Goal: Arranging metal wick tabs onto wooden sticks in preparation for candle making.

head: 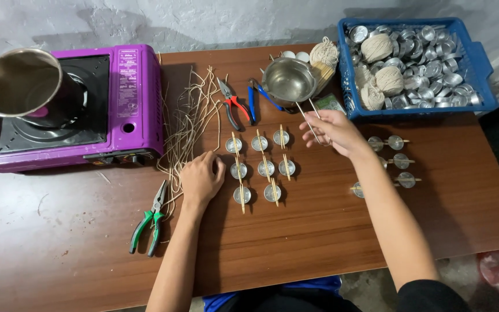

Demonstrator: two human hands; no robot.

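Observation:
My left hand (201, 178) rests with curled fingers on the wooden table (319, 231), touching the leftmost of several small round metal cups (265, 168) set in rows, each with a thin wooden stick laid across it. My right hand (331, 130) hovers just right of those rows and pinches a pair of thin wooden sticks (310, 114) that point up toward a small steel pot (288, 80). More cups with sticks (401, 161) lie to the right of my right forearm.
A purple portable stove (128, 104) with a steel pot (21, 84) stands at left. Loose wick strands (189, 124), red pliers (232, 104), blue-handled pliers (256, 98) and green pliers (150, 219) lie about. A blue crate (480, 69) holds cups and twine balls.

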